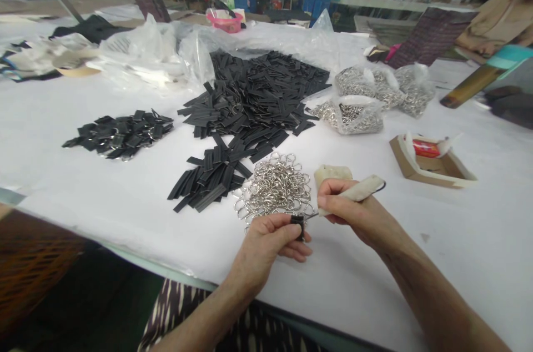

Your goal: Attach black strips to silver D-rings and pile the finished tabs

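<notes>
Between the thumb and fingers of my left hand [275,238] is a small folded black strap piece [297,224]. My right hand [350,207] grips a pale-handled tool [363,188] like a pen; its thin dark tip reaches the strap piece's right edge. Whether the tip touches the strap I cannot tell. Just beyond my hands lies a heap of silver metal rings [277,182]. A loose pile of flat black strips [212,174] lies left of the rings, running into a larger black heap [258,88] behind. A pale block [333,173] sits beside my right fingers.
Folded black pieces with rings [120,132] form a pile at left. Bags of metal rings [358,113] and a small cardboard box [435,169] stand at right. Clear plastic bags [154,52] and a pink basket [227,20] lie farther back. Another person's arm [495,19] shows at upper right.
</notes>
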